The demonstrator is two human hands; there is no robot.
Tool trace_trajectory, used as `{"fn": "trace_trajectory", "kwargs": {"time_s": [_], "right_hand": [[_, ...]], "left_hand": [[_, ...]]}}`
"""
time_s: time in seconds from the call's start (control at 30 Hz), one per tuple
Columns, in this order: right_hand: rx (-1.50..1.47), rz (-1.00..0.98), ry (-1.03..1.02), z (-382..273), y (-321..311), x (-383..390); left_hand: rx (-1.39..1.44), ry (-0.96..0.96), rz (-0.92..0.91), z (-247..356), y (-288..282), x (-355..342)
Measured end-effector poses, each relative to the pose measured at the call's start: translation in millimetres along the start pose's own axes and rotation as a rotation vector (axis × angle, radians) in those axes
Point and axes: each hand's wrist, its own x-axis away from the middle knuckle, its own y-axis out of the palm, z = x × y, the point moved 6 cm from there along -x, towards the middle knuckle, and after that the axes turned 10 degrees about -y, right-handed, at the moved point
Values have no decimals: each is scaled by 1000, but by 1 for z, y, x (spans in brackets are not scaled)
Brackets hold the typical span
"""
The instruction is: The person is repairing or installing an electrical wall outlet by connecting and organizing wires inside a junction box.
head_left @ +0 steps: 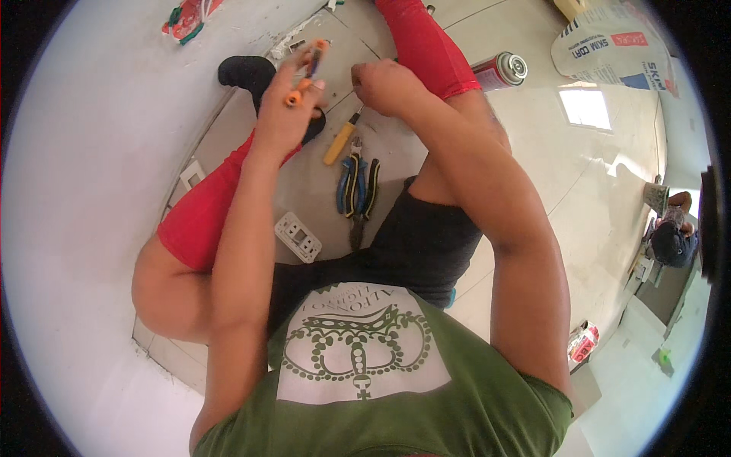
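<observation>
My left hand (289, 107), slightly blurred, grips an orange-and-dark hand tool (295, 96) near the foot of the wall. My right hand (381, 87) is curled just right of it, beside my red-covered right shin; what its fingers hold, if anything, is hidden. Between my legs on the tiles lie a yellow-handled screwdriver (339, 143), blue-and-black pliers (352, 183), another pair with yellow-and-black handles (371, 186) and a white socket plate (298, 237) with its outlets facing up.
A spray can (499, 71) lies beyond my right leg, near a large sack (605, 49). A white wall (91, 228) runs along my left, with a white frame (192, 174) at its foot. Another person (671, 236) is at the far right, near a bucket (655, 196).
</observation>
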Motion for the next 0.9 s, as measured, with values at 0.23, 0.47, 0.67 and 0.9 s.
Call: {"fn": "trace_trajectory", "kwargs": {"time_s": [0.23, 0.47, 0.67, 0.9], "right_hand": [[-339, 453, 97, 25, -56, 29], [-829, 272, 205, 32, -48, 35], [-468, 543, 107, 31, -63, 36], [-590, 473, 202, 37, -82, 56]], "left_hand": [[-543, 325, -61, 6, 29, -3], [-644, 535, -164, 34, 50, -31], [-607, 357, -115, 16, 61, -58], [-1177, 53, -229, -38, 60, -47]]}}
